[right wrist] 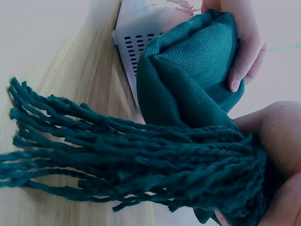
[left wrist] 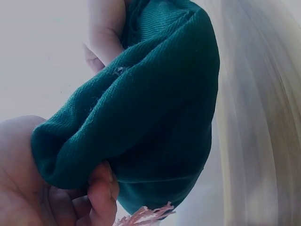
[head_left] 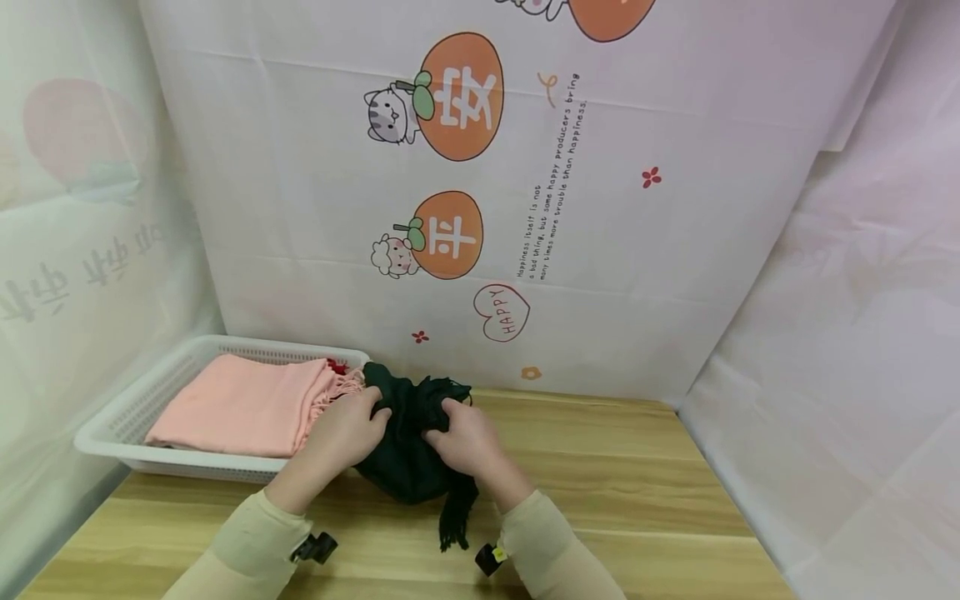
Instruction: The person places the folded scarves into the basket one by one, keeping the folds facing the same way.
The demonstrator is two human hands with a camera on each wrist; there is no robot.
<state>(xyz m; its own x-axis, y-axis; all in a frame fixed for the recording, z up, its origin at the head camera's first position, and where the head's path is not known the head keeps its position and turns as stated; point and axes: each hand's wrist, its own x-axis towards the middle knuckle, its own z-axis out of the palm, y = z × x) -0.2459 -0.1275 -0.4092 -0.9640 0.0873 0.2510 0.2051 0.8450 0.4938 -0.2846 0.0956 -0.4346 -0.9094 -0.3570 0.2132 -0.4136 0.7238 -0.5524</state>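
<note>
A dark green fringed scarf [head_left: 408, 454] hangs bunched between both hands above the wooden table. My left hand [head_left: 351, 427] grips its left edge, fingers curled into the cloth, close to the basket's right end. At the other end, my right hand [head_left: 467, 437] holds the gathered cloth. In the right wrist view the long twisted fringe [right wrist: 155, 160] spills out beside that hand. The left wrist view shows the folded green cloth [left wrist: 155, 108] pinched by the left thumb and fingers.
A white perforated basket [head_left: 105, 446] stands at the table's left, holding a folded pink fringed scarf [head_left: 232, 404]. A bit of red fabric [head_left: 337, 366] shows behind it. Printed white cloth [head_left: 615, 275] walls off the back and sides. The wooden tabletop [head_left: 622, 483] extends to the right.
</note>
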